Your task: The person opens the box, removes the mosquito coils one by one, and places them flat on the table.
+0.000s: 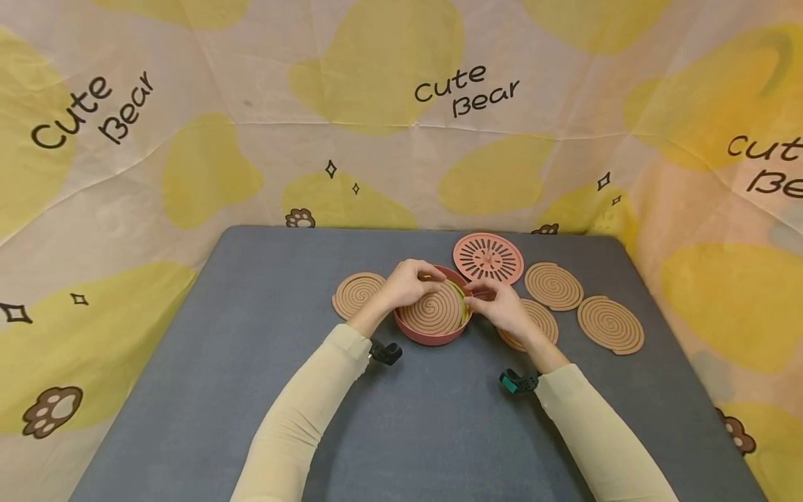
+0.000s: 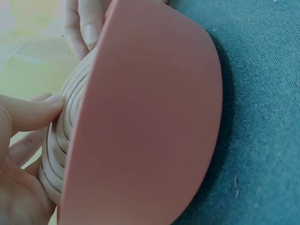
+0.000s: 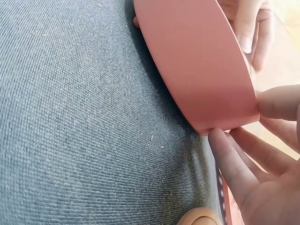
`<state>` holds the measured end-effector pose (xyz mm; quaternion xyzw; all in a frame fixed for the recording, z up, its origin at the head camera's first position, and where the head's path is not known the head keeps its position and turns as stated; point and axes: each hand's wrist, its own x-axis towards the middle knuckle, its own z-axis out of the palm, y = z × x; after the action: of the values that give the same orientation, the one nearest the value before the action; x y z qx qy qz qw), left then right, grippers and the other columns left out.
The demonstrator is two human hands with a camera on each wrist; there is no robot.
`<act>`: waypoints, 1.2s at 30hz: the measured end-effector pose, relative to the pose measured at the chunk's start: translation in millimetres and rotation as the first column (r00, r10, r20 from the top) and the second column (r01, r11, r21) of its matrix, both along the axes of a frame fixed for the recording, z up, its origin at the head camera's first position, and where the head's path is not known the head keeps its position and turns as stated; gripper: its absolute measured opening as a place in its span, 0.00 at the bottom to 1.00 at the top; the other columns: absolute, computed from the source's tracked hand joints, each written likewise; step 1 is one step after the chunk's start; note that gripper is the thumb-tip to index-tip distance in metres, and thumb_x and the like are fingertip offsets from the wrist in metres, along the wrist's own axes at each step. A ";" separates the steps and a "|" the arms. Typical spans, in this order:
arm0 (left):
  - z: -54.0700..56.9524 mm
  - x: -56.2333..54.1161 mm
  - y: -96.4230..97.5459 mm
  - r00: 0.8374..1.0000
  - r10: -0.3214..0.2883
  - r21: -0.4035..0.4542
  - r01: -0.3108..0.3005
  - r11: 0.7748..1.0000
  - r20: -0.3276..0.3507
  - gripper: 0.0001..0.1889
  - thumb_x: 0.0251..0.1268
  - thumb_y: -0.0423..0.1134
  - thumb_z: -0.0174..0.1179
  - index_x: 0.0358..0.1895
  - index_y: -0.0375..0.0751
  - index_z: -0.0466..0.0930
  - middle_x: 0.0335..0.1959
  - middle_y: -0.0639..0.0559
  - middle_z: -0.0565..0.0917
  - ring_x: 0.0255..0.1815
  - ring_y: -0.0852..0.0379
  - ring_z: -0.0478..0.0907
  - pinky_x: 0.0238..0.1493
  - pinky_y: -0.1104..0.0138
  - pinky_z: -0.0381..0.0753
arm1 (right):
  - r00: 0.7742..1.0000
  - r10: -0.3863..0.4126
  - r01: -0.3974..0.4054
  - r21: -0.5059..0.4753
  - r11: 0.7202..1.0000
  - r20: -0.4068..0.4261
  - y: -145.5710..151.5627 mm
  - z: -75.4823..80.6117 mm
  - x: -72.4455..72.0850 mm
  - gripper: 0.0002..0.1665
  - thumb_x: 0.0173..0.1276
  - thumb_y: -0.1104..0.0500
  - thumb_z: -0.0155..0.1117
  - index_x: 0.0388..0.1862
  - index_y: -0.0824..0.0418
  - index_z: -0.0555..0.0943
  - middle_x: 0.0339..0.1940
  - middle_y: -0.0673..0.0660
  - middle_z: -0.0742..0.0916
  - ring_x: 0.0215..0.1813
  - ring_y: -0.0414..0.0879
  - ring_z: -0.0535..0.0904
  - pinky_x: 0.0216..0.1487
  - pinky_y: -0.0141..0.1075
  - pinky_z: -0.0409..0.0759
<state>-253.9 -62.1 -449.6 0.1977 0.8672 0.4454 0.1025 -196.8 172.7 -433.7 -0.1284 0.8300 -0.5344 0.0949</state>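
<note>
A round pinkish-red mosquito coil holder (image 1: 433, 340) stands on the table with a tan mosquito coil (image 1: 430, 314) at its mouth. My left hand (image 1: 406, 284) pinches this coil; in the left wrist view the thumb lies on its spiral face (image 2: 61, 136), which sticks out past the rim. On the other side, my right hand (image 1: 502, 307) grips the holder's wall (image 3: 201, 65), thumb at the rim and fingers against the outside. A yellow-green strip shows inside the holder's right edge. The coil's underside is hidden.
The slotted pink lid (image 1: 488, 259) lies behind the holder. One coil (image 1: 356, 294) rests to the left. Several lie to the right: one coil (image 1: 541, 322) partly under my right forearm, another coil (image 1: 553, 286) farther back, and a coil (image 1: 611, 325) toward the table's right edge.
</note>
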 end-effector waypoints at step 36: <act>43.9 13.5 -49.8 0.991 0.118 0.137 -0.108 0.985 -0.062 0.12 0.68 0.36 0.68 0.53 0.43 0.89 0.53 0.49 0.87 0.48 0.53 0.84 0.49 0.61 0.83 | 1.000 -0.012 0.012 0.041 0.999 -0.006 -4.3 7.0 5.0 0.21 0.73 0.66 0.64 0.60 0.75 0.78 0.56 0.73 0.83 0.55 0.64 0.81 0.46 0.34 0.79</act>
<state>-240.4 -111.9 -405.7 0.1701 0.8484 0.5002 0.0330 -191.8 168.5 -426.8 -0.1230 0.8419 -0.5173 0.0922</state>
